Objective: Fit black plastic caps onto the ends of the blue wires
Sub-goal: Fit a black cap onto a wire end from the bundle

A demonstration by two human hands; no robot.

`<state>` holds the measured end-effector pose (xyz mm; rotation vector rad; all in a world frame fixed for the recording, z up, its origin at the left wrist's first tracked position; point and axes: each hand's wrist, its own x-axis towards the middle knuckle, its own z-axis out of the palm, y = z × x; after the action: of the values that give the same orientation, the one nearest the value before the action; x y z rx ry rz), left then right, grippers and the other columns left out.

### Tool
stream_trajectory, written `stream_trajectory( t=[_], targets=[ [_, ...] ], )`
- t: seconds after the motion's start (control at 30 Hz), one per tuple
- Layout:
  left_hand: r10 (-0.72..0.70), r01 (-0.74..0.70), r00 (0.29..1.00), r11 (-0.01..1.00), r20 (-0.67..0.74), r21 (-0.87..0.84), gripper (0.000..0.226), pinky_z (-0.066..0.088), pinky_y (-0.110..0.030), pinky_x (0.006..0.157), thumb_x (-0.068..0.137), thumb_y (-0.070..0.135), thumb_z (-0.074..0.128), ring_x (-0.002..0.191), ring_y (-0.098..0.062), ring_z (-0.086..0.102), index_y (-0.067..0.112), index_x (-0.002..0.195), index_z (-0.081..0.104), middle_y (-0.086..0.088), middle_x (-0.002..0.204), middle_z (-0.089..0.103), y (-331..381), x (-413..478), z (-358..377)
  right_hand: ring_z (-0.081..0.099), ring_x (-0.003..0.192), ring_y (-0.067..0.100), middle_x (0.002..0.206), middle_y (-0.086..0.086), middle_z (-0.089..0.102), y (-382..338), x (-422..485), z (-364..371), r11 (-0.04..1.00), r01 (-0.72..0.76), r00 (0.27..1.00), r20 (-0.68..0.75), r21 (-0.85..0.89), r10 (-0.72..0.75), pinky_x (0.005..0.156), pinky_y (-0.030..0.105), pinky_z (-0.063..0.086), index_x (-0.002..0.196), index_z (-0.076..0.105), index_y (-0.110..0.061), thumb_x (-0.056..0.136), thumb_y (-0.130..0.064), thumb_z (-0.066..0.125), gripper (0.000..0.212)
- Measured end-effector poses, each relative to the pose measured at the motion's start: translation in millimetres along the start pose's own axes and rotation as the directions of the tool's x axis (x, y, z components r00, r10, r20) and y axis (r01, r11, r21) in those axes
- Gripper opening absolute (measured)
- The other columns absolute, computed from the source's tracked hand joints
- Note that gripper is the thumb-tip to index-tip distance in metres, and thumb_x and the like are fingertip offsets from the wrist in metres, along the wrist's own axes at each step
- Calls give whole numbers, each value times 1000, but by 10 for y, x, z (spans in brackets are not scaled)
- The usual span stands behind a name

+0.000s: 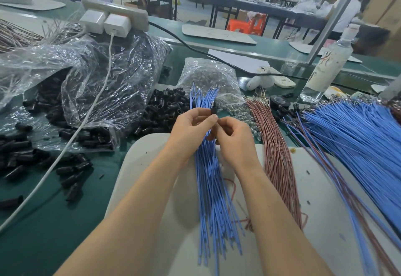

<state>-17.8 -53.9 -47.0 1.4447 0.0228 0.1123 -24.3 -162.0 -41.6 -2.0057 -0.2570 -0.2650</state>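
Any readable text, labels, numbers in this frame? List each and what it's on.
None can be read.
Bottle: label has red and dark print, too blurred to read.
White board on the far side of the table: faint pen marks, illegible.

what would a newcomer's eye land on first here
Dead centre, the left hand and right hand pinch a bundle of blue wires over a pale board, with a black cap where they meet. To the left, a clear plastic bag spills loose black caps across the green table. To the right lies a broad fan of blue wires beside pinkish-brown wires.
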Motion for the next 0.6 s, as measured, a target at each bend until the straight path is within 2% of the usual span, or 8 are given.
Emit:
stream_trajectory(
  t=[0.07, 0.17, 0.33, 0.47, 0.53, 0.6],
  targets=[
    [9, -9, 1000, 1000, -6, 12, 16, 48, -12, 60, 90, 13, 62, 68, -3, 62, 8, 105, 63, 1, 83, 69, 3, 0, -11, 51, 58, 2, 53, -19, 54, 1, -1, 2, 1000, -8, 1000, 1, -14, 8, 63, 27, 44, 62, 53, -32, 91, -19, 58, 31],
    [16, -17, 1000, 997, -25, -72, 5, 51, -15, 55, 93, 8, 57, 58, -1, 61, 11, 94, 61, 8, 69, 69, 22, -10, -28, 50, 59, 3, 59, -16, 54, 6, 6, 14, 997, -14, 999, 42, -74, 17, 64, 27, 43, 65, 55, -29, 91, -25, 57, 26],
    [53, -58, 997, 995, -64, -80, 15, 51, -17, 51, 93, 5, 56, 53, -3, 59, 15, 82, 61, 9, 61, 68, 53, -26, -28, 58, 69, 16, 68, -7, 61, 41, 35, 28, 993, -37, 995, 83, -108, 46, 75, 42, 50, 77, 63, -20, 91, -30, 56, 19],
    [22, -35, 991, 995, -133, -96, 11, 54, -21, 62, 92, 9, 58, 67, -9, 61, 15, 85, 64, 2, 74, 69, 41, -1, -33, 64, 74, 22, 74, -2, 66, 122, 64, 68, 988, -56, 994, 85, -145, 69, 78, 47, 53, 82, 66, -18, 91, -35, 56, 21],
    [-13, -5, 989, 993, -147, -121, 8, 54, -22, 61, 92, 11, 59, 68, -11, 61, 14, 87, 64, 0, 77, 69, 36, 11, -37, 64, 75, 22, 76, -1, 67, 159, 74, 83, 984, -69, 993, 87, -167, 84, 77, 48, 53, 83, 66, -19, 91, -37, 56, 22],
    [-32, 14, 989, 992, -144, -124, 7, 54, -24, 67, 92, 12, 59, 68, -9, 61, 13, 89, 65, 0, 78, 69, 40, 25, -48, 65, 77, 22, 77, 0, 68, 171, 82, 90, 983, -82, 991, 87, -162, 97, 78, 48, 53, 84, 67, -19, 91, -39, 57, 23]
  ],
)
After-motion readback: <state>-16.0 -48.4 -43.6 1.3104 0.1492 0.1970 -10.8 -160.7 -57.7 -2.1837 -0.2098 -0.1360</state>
